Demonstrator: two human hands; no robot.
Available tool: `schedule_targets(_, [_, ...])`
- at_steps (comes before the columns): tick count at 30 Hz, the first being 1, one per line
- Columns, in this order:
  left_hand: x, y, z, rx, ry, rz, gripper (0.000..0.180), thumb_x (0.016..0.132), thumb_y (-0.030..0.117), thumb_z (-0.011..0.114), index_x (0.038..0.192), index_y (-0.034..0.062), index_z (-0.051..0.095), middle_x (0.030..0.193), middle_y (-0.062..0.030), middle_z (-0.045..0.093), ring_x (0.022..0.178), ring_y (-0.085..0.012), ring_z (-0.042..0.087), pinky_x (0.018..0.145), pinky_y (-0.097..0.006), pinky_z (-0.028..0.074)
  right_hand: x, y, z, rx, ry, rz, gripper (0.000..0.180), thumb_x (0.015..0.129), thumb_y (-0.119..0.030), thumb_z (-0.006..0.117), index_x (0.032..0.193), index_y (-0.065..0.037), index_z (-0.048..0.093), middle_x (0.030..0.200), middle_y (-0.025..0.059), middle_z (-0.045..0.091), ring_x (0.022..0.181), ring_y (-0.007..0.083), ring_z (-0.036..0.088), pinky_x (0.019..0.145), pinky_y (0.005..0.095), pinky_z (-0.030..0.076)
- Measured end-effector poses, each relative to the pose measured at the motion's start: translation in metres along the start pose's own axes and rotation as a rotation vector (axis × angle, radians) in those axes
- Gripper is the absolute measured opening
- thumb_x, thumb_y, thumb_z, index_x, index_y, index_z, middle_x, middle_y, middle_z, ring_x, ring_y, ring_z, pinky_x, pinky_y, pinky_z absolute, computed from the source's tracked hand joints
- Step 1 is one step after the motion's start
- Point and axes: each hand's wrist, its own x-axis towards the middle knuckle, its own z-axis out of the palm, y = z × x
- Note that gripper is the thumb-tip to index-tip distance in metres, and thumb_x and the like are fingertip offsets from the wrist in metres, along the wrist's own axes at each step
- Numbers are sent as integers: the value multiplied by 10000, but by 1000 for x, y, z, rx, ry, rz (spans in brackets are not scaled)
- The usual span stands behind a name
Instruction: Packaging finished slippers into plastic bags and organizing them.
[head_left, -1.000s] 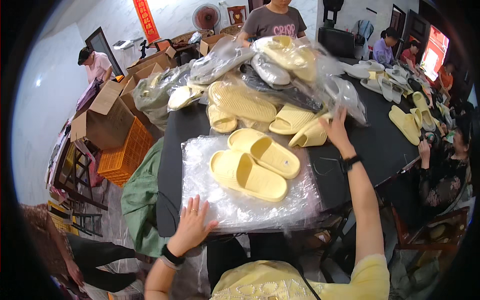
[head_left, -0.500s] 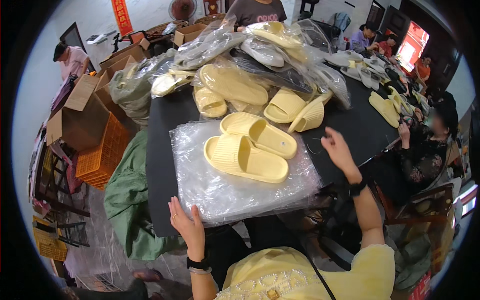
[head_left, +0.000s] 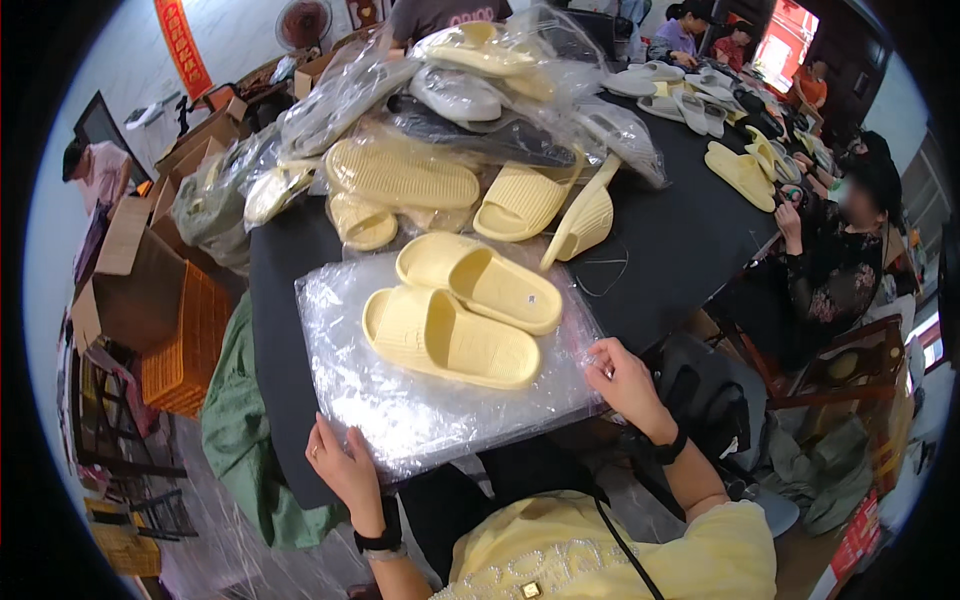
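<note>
A pair of light-yellow slippers lies side by side, toes to the left, the near slipper (head_left: 490, 352) overlapping the front of the far slipper (head_left: 505, 292). Under them is a stack of clear plastic bags (head_left: 345, 410) at the table's near edge. My left hand (head_left: 347, 470) rests at the stack's near left corner with fingers stretched out. At the right edge of the stack, my right hand (head_left: 625, 385) has its fingers curled together on a plastic bag. Just beyond the pair stand two more yellow slippers, one flat (head_left: 525, 200) and one on its side (head_left: 583, 220).
Bagged slippers (head_left: 400, 175) pile up across the far side of the black table (head_left: 670, 270). More loose slippers (head_left: 740, 172) lie at the far right, beside a seated person (head_left: 840, 250). Cardboard boxes (head_left: 135, 280), an orange crate (head_left: 185, 350) and green cloth (head_left: 240, 430) stand left.
My right hand has come down from above the table to the right edge of the bags. My left hand stays at the near left corner. The view has shifted rightward.
</note>
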Motion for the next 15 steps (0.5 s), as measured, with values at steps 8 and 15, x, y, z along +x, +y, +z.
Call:
schedule_targets(8, [16,11,-15,30,-195,-320,453,824,293,620,1061,-76,509,991,-245,547,932,-398,521,816,-423,413,-21,1,-4,-308,111,89,583,840,-373,574,1271,-12,417,1050,201,484,982,375,499,860,431,412])
schedule_targets(15, [13,2,-12,32,-248,-462,518,732,398,698,975,-31,541,881,-214,580,857,-383,544,747,-428,430,51,-12,-27,-272,433,-248,571,773,-226,675,1242,1,442,1214,201,447,1141,366,434,948,401,376])
